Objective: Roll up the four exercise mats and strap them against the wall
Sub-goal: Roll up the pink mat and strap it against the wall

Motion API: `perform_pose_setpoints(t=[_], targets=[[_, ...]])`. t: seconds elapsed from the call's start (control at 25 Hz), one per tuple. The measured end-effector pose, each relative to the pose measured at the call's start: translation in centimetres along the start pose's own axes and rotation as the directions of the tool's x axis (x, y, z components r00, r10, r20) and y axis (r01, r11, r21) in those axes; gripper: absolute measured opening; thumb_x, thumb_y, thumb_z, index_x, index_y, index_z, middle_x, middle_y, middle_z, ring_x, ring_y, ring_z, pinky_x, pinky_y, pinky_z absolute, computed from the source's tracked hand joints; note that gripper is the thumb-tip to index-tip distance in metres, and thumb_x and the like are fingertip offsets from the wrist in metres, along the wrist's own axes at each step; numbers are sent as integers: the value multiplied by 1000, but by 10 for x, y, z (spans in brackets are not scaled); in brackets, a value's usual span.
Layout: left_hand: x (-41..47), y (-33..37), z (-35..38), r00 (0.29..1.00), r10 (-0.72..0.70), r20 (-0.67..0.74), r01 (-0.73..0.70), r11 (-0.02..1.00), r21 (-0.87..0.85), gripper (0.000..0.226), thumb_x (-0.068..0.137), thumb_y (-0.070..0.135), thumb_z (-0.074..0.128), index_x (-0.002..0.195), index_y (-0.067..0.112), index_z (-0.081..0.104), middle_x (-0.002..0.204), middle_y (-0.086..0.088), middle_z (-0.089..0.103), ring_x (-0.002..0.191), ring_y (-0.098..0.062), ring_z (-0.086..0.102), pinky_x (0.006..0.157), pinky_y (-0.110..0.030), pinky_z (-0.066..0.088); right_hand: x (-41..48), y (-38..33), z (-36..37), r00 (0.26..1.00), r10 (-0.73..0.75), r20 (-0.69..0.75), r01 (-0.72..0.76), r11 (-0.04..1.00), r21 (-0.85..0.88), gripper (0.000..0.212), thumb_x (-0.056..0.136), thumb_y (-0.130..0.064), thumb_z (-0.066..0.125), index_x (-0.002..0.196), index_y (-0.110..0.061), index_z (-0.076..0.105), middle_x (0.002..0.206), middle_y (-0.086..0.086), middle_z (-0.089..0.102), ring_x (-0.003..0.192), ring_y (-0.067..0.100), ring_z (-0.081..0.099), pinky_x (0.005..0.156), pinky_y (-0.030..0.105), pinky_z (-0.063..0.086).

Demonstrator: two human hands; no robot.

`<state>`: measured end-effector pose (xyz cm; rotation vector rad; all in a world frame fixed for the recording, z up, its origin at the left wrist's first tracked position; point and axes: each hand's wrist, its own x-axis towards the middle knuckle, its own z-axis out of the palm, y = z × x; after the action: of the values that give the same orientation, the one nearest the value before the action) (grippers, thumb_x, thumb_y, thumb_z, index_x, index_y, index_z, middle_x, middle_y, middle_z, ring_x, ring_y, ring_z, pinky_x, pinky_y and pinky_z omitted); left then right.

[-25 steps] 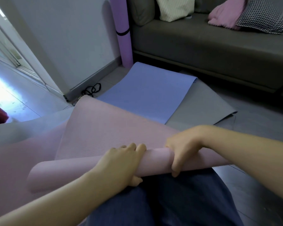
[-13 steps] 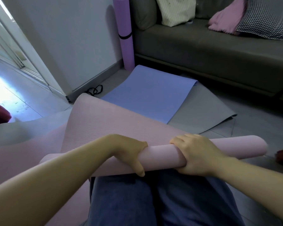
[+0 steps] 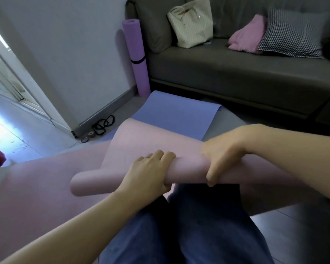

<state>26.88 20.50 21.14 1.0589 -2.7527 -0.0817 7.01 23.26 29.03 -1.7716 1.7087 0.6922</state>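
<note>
The pink mat [image 3: 141, 143] occupies the centre of the frame. Its near end is wound into a smooth, matte cylinder lying across the person's lap, over dark blue trousers [image 3: 189, 225]. The unrolled part rises from the roll as a curved sheet with a fine ribbed texture and continues flat toward the left edge of the frame.

The left hand [image 3: 151, 172] is clamped around the roll near its middle, fingers curled over the top and thumb underneath. The right hand [image 3: 219, 155] grips the same roll just to the right, fingers wrapped down over the front face. Both hands are closed firmly on the pink mat; the hands are near each other but apart.

Beyond the pink mat, a blue mat [image 3: 177, 113] lies flat on the floor with a sharp straight edge, and a grey mat [image 3: 229, 121] lies under it, showing at its right side. In the upper centre, a purple mat [image 3: 136, 58] stands upright as a tight cylinder in the corner between the pale wall [image 3: 74, 44] and the dark sofa [image 3: 236, 73], bound by one black strap [image 3: 138, 61]. Several black loop straps [image 3: 103, 123] lie in a loose heap on the floor by the baseboard, left of the blue mat. On the sofa seat rest a cream fabric bag [image 3: 192, 21], a pink folded cloth [image 3: 246, 35] and a checked cushion [image 3: 291, 33].
</note>
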Motion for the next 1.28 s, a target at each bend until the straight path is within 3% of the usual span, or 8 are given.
perform_pose_setpoints(t=[0.24, 0.44, 0.56, 0.64, 0.72, 0.96, 1.12, 1.28], targets=[[8, -5, 11, 982, 174, 72, -184, 966, 182, 51, 53, 28, 73, 101, 22, 56, 83, 2, 56, 69, -23, 60, 59, -37, 49, 7, 11, 38, 993, -31, -111, 34, 999, 26, 44, 64, -57, 73, 84, -20, 59, 84, -4, 62, 74, 18, 62, 67, 34, 55], [-4, 3, 14, 901, 66, 428, -101, 993, 61, 57, 70, 34, 66, 119, 25, 39, 109, -1, 54, 97, -25, 56, 76, -36, 43, 4, -8, 92, 929, -2, -371, -4, 1000, -17, 68, 66, -64, 68, 118, -29, 42, 117, -7, 43, 102, 16, 48, 84, 33, 43], [16, 7, 6, 742, 61, 668, -7, 996, -84, 59, 70, 34, 74, 118, 23, 43, 106, 1, 56, 94, -22, 55, 75, -32, 45, 3, -18, 120, 872, -19, -489, -28, 996, -89, 83, 72, -62, 64, 138, -27, 29, 134, -4, 39, 120, 21, 40, 99, 38, 36], [26, 3, 3, 557, 60, 828, 90, 987, -132, 57, 71, 39, 76, 117, 27, 45, 105, 6, 55, 95, -17, 56, 78, -30, 47, 12, -20, 126, 863, -25, -505, -13, 997, -71, 77, 72, -60, 65, 134, -26, 35, 130, -4, 45, 118, 21, 44, 97, 36, 37], [29, -4, 3, 486, 65, 872, 179, 969, -172, 55, 70, 45, 77, 114, 30, 47, 108, 8, 57, 97, -14, 58, 84, -30, 50, 20, -17, 117, 856, -55, -514, 26, 998, -64, 63, 71, -54, 66, 122, -26, 44, 120, -5, 53, 110, 20, 51, 88, 33, 42], [-23, 5, 15, 930, 37, 367, -99, 984, 151, 70, 76, 46, 62, 135, 29, 29, 121, 2, 44, 108, -23, 49, 87, -35, 42, 36, -11, 72, 962, -160, -221, 156, 987, -37, 37, 68, -43, 73, 90, -26, 48, 78, -10, 54, 72, 19, 53, 55, 29, 42], [-21, -15, -4, 920, 59, 388, -5, 990, -138, 70, 69, 46, 68, 130, 37, 35, 118, 12, 52, 106, -15, 53, 87, -32, 42, 33, -17, 31, 988, -101, 118, 87, 989, 117, 49, 67, -48, 79, 105, -19, 67, 92, -3, 68, 83, 17, 68, 70, 28, 57], [-5, -24, -10, 813, 135, 566, -17, 978, -209, 69, 66, 40, 77, 124, 34, 40, 114, 8, 57, 98, -14, 51, 80, -30, 41, 30, -18, 39, 984, -127, 122, 110, 985, 134, 60, 67, -57, 77, 114, -23, 59, 109, -6, 63, 97, 14, 63, 86, 30, 54]])
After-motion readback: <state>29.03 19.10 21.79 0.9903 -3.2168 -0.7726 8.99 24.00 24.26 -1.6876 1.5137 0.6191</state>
